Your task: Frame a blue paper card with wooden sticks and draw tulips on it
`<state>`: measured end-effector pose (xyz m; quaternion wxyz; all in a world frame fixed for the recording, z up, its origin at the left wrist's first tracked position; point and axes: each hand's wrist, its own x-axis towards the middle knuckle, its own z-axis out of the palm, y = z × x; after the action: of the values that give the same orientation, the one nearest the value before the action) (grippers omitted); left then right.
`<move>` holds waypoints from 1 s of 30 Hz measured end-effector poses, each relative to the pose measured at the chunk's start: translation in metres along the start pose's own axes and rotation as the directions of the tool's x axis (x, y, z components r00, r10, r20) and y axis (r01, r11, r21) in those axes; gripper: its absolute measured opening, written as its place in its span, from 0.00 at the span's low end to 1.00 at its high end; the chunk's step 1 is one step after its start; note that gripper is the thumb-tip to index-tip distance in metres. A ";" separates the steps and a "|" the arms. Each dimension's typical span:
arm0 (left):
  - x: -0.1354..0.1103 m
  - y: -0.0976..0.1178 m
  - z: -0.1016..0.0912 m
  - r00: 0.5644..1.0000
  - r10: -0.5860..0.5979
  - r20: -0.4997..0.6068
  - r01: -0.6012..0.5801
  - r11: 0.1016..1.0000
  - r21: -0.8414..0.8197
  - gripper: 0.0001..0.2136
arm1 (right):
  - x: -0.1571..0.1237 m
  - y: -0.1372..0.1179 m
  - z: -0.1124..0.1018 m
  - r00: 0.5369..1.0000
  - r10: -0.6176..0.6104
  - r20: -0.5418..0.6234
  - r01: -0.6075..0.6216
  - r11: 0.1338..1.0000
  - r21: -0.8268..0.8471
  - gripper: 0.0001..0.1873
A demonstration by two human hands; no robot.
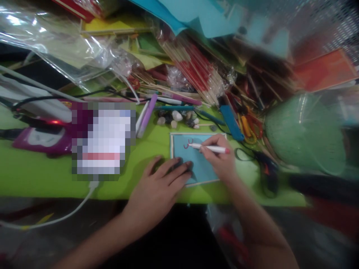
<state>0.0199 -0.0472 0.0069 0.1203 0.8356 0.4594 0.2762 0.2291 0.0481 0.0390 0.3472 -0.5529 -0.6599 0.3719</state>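
Left grip stretched out with nothing grasped: the left hand [157, 188] is palm-down, its spread fingers reaching onto a blue card [200, 164] from eight o'clock. Right grip closed around a slim white marker [215, 148] with a pinkish-red end; the right hand [223, 162] comes in over the card at three o'clock, and the marker's tip is at two small red curved strokes [188, 144], towards eleven o'clock on the sheet. The card is flat and matt, edged with pale narrow strips, near the front of the green bench [33, 175].

From the card, a glossy purple power strip [42, 140] with a white socket face and a glowing red light is well apart at nine o'clock; yellowish print above it is too blurred to read. Nearer that way, a phone-like device [103, 140] is masked by blocks, a white cable at its lower end. Lilac pen [147, 116] at ten; smooth, rounded pebbles [176, 118] at eleven. Thin wooden sticks [193, 63] in crinkled clear plastic are at twelve, orange-handled scissors [248, 127] at two, a dark glue gun [267, 172] at three, and a translucent green rounded basket [304, 136] just above it.
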 end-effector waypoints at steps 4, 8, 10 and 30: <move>0.000 0.000 0.000 1.000 -0.004 0.007 0.004 1.000 -0.004 0.12 | 0.000 0.000 -0.001 1.000 0.004 0.019 -0.004 1.000 -0.004 0.05; -0.001 0.000 -0.001 1.000 0.003 0.002 -0.003 1.000 -0.008 0.13 | -0.001 0.000 -0.001 1.000 0.002 0.028 -0.002 1.000 -0.002 0.05; -0.001 0.000 -0.001 1.000 0.000 0.004 0.000 1.000 -0.013 0.12 | -0.001 0.000 -0.001 0.999 0.004 0.032 -0.004 1.000 0.002 0.05; -0.001 0.000 0.001 1.000 -0.005 0.008 0.005 1.000 -0.003 0.13 | -0.001 -0.001 -0.002 0.999 0.005 0.047 -0.006 1.000 0.016 0.05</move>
<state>0.0196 -0.0478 0.0059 0.1243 0.8353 0.4607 0.2732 0.2313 0.0468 0.0407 0.3348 -0.5430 -0.6634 0.3911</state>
